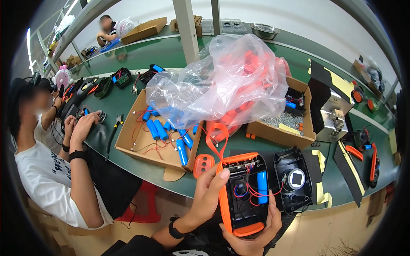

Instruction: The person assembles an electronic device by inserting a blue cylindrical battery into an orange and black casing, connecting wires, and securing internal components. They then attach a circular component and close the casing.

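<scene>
An opened black housing with an orange rim (228, 209) is held in front of me. Inside it sit a circuit board (241, 166), coiled wires and an upright blue battery cell (262, 187). My left hand (208, 194) grips its left edge, thumb near the board at the top. From below, my right hand (258, 232) closes round the lower right side. Red wires lead to the other black half (294, 181), which holds a round speaker and lies on the table. An orange strap (218, 143) loops up from the housing's top left corner.
A cardboard box (128, 138) of wired blue cells stands ahead, beside an orange panel (203, 165). Clear plastic bags (222, 81) of red parts rest across it and a box of screws (284, 126). A metal fixture (335, 117) stands right; a co-worker (64, 170) sits left near pliers (114, 132).
</scene>
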A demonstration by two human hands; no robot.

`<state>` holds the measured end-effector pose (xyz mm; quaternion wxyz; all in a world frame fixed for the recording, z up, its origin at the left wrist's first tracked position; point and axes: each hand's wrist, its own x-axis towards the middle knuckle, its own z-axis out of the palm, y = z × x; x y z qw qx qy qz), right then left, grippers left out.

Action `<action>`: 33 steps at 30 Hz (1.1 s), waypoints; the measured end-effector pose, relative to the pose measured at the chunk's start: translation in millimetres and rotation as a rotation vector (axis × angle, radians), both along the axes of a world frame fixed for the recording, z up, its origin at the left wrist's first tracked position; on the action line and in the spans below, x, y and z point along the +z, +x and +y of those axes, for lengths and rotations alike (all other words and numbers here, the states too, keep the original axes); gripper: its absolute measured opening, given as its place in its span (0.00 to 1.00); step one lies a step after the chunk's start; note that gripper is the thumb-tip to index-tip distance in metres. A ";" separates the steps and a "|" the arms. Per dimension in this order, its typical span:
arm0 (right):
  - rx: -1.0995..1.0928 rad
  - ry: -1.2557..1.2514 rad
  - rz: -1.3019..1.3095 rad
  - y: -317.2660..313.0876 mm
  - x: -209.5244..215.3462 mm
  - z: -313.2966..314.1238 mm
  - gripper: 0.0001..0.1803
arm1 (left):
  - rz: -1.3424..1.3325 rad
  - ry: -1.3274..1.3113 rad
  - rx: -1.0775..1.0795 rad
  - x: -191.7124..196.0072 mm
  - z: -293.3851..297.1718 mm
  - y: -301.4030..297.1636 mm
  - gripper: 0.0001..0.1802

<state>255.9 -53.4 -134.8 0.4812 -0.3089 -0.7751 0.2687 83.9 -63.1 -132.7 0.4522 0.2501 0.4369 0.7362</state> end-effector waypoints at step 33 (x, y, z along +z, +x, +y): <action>-0.114 0.037 -0.090 -8.7 13.8 -3.2 0.54 | 1.133 -0.149 0.269 43.6 8.0 -3.9 0.08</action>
